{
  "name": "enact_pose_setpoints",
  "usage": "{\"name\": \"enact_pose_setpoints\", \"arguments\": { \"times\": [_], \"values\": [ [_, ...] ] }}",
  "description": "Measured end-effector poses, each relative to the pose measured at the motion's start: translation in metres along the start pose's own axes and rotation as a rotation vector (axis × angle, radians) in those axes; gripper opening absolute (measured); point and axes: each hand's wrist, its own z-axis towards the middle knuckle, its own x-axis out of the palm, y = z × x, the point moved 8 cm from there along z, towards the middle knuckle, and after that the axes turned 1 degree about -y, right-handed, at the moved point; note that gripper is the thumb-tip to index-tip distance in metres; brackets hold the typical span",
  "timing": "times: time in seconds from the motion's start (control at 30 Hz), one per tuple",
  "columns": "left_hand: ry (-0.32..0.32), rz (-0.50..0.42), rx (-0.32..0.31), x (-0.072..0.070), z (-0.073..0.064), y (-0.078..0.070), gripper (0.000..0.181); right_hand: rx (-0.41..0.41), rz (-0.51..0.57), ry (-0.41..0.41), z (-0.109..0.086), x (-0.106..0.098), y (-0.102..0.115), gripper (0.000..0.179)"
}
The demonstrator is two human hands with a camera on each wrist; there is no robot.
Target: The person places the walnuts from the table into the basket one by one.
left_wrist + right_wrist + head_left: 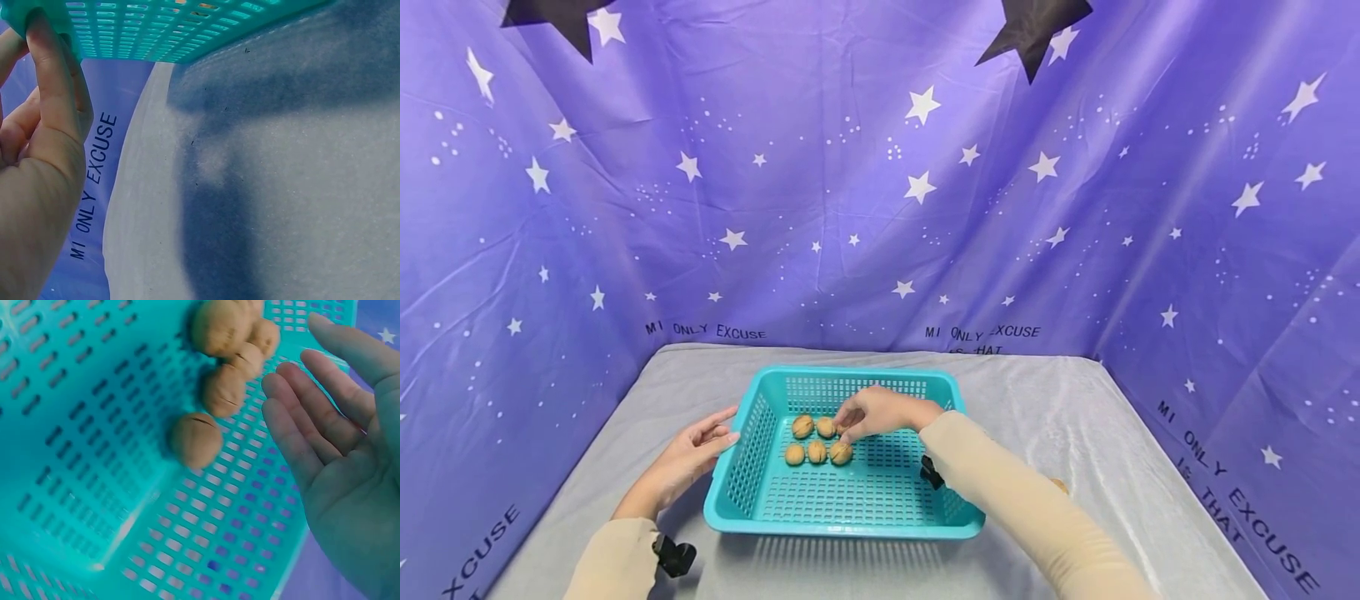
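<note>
A turquoise plastic basket (pixel 850 531) with slotted walls stands on the cloth. Several walnuts (pixel 817 452) lie in two short rows on its floor, left of its middle. My left hand (pixel 688 458) holds the basket's left rim; in the left wrist view its fingers (pixel 53 94) reach up to the rim's corner. Over the walnuts is my right hand (pixel 880 411), its fingertips close by the right end of the back row and partly covering a walnut there. The right wrist view shows that palm bare and the fingers (pixel 290 437) loosely extended, with walnuts (pixel 197 440) beside them.
A grey cloth (pixel 1037 400) covers the table. Beyond the right sleeve (pixel 1022 492), a small brown round thing (pixel 1060 484) partly shows on the cloth. Purple star-printed curtains (pixel 850 208) enclose the back and both sides. Each wrist carries a black camera mount (pixel 674 557).
</note>
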Motion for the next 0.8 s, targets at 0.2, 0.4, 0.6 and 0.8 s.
{"name": "enact_pose_setpoints", "arguments": {
  "times": [0.2,0.4,0.6,0.8],
  "values": [
    [-0.002,0.006,0.000,0.000,0.001,0.000,0.070,-0.017,0.020,-0.006,-0.017,-0.021,0.011,0.034],
    [-0.008,0.006,-0.002,-0.001,0.000,0.000,0.070,-0.056,-0.006,-0.035,-0.040,-0.045,0.015,0.036],
    [-0.014,0.010,-0.009,-0.001,-0.002,0.000,0.070,-0.097,-0.024,-0.095,-0.073,-0.066,0.005,0.038],
    [-0.014,0.017,-0.014,-0.001,-0.001,0.001,0.071,-0.051,0.016,-0.167,-0.113,-0.081,-0.022,0.039]
  ]
}}
